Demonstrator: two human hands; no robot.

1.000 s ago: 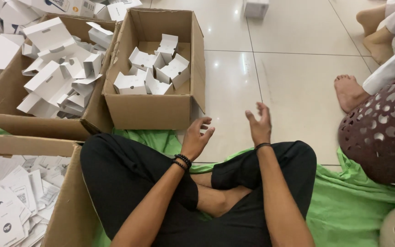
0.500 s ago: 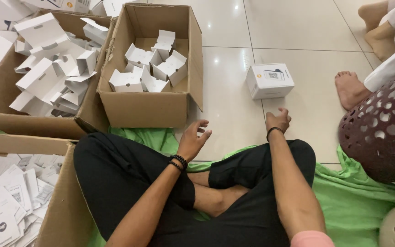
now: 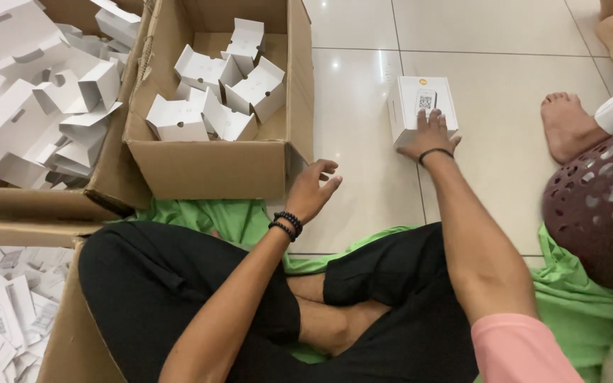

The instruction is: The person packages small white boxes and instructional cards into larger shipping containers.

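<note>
1. The person sat cross-legged in dark trousers on a green cloth (image 3: 590, 312) spread over a pale tiled floor (image 3: 363, 135).
2. The right hand (image 3: 431, 135) lay on the near top edge of a small white box (image 3: 420, 106) that stood on the tiles well ahead of the right knee — fingers spread across its lid and curling over the edge, a thin dark band at the wrist.
3. Whether that hand truly gripped the box or only rested on it could not be told.
4. The left hand (image 3: 312, 190) hovered empty just beside the near right corner of an open cardboard carton (image 3: 211, 167), fingers loosely open and a little curled, beaded dark bracelets at the wrist.
5. Inside that carton lay several folded white inserts (image 3: 214, 92), tumbled at odd angles.
6. A second carton (image 3: 30, 198) to the left held a fuller heap of similar white card pieces (image 3: 37, 99).
7. At lower left a third carton (image 3: 62, 333) held flat printed leaflets (image 3: 1, 312).
8. To the right stood a dark brown perforated stool (image 3: 601, 220) — and beyond it another person's bare foot (image 3: 569, 124) rested on the tiles.
</note>
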